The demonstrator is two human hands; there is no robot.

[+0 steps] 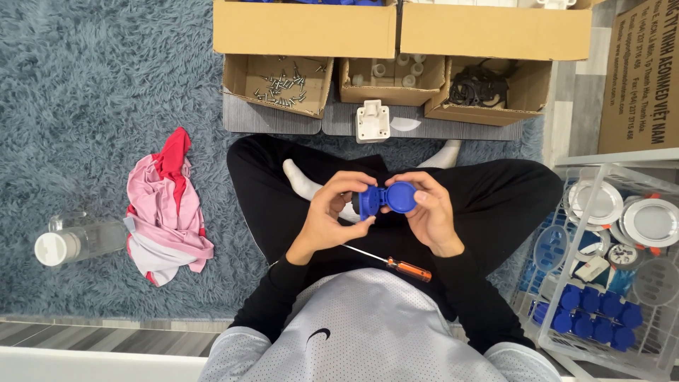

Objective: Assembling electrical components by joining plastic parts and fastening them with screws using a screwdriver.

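blue hinged cap piece (pixel 387 199) is lying crosswise over the lap, long axis running left-right | left hand (pixel 329 216) is pinching its darker end | right hand (pixel 429 211) is gripping the round lid end (both equally near) | screwdriver (pixel 396 264) is resting just below

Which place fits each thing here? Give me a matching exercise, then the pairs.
Things:
1. screwdriver
2. screws
3. cloth
4. blue part

Places:
A. in the leftmost small box
B. on the rug, on the person's left
C. between both hands
D. on the lap

Pairs: 1-D, 2-A, 3-B, 4-C. The left hand and right hand both grip the blue part.
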